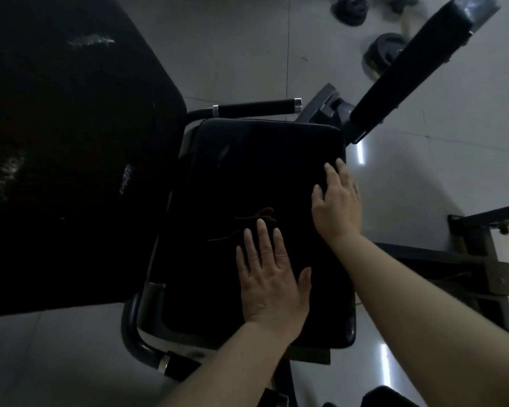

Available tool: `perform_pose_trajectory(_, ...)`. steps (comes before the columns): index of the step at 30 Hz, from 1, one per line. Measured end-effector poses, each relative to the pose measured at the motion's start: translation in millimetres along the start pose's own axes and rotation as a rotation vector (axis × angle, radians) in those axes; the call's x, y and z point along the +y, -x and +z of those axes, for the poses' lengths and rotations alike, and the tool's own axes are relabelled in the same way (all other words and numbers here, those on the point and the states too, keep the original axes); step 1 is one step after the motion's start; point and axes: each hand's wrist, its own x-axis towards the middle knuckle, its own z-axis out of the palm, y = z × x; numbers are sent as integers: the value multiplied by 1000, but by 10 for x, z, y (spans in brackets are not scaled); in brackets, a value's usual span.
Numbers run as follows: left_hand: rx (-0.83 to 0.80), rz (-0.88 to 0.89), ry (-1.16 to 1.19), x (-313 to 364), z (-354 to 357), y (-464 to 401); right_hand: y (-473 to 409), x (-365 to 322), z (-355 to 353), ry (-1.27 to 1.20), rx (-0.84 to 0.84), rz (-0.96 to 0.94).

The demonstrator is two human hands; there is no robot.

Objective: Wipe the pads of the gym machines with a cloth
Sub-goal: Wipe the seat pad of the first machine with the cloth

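Both hands lay flat on the black seat pad of a gym machine.

The left hand (272,277) was spread open, palm down, its fingertips (260,223) touching a dark cloth (256,221) that was barely distinguishable from the seat pad (247,160) beneath; whether the hand pinned the cloth or merely touched it could not be told. The right hand (337,205) rested open too, fingers splayed, near the pad's right edge, grasping nothing. Left of the seat stood the large back pad (65,160), worn in pale patches. A black handle (254,108) ran just beyond the seat's far edge, and a long padded arm (417,63) angled away at upper right. Weight plates (350,10) lay on the tiled floor (241,48) further off.
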Motion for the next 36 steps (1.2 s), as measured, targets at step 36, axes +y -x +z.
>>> perform_pose_trajectory(36,62,7,63,-307,-572,-2535,-424,-170,201,204,-67,-389)
